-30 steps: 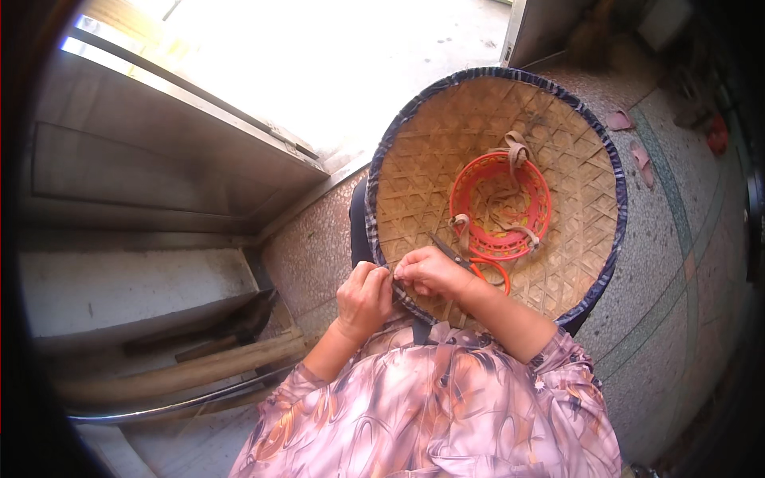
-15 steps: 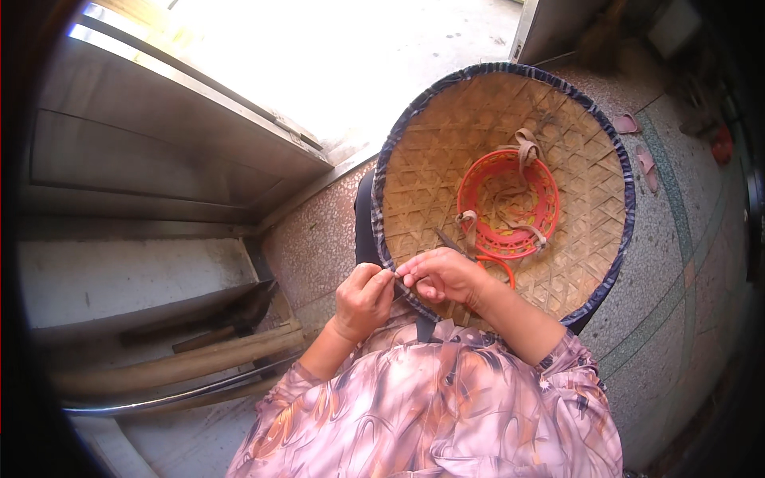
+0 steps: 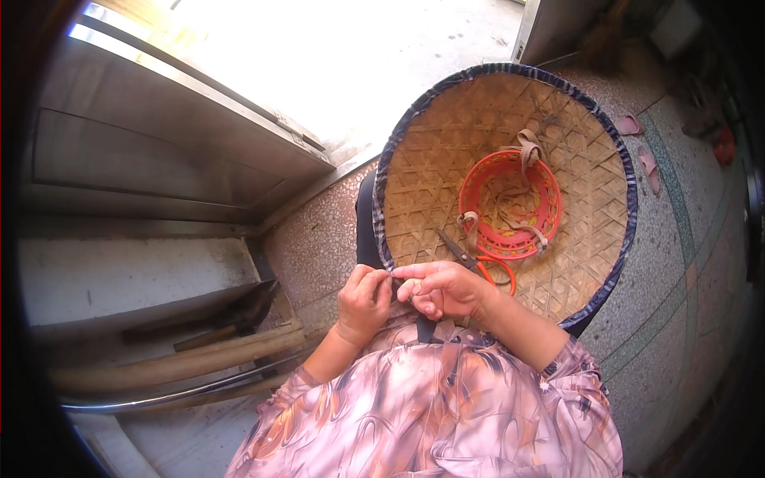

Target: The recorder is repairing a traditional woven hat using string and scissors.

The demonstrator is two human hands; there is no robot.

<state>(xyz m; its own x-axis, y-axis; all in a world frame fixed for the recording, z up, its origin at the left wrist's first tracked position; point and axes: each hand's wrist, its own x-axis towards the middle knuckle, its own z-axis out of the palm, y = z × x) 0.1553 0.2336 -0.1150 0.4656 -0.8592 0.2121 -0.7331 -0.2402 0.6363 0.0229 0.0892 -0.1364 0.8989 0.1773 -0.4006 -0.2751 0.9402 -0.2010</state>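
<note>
A wide woven bamboo hat [image 3: 430, 167] lies inside up over my lap, its rim bound in dark blue patterned cloth. My left hand [image 3: 366, 301] is closed in a pinch at the hat's near-left edge; what its fingertips hold is too small to make out. From the right, my right hand [image 3: 443, 288] reaches over the near rim, its index finger stretched to the left fingertips and its other fingers loosely bent, with nothing visible in it. Scissors with orange handles [image 3: 510, 275] rest inside the hat, just beyond my right hand. A red plastic basket-like ring [image 3: 468, 190] with beige cloth straps [image 3: 528, 151] sits in the hat's centre.
To the left stands a grey metal door panel [image 3: 159, 143]. Below it, a pale ledge [image 3: 135, 275], a wooden pole [image 3: 183, 362] and a shiny metal rod [image 3: 175, 400] lie close to my left arm. Pink slippers [image 3: 649, 169] are on the speckled floor [image 3: 645, 287] at right.
My right index finger has straightened toward the left fingertips from a more bent pose. My right hand has dropped slightly, showing more of the scissors. My left hand stays nearly in place.
</note>
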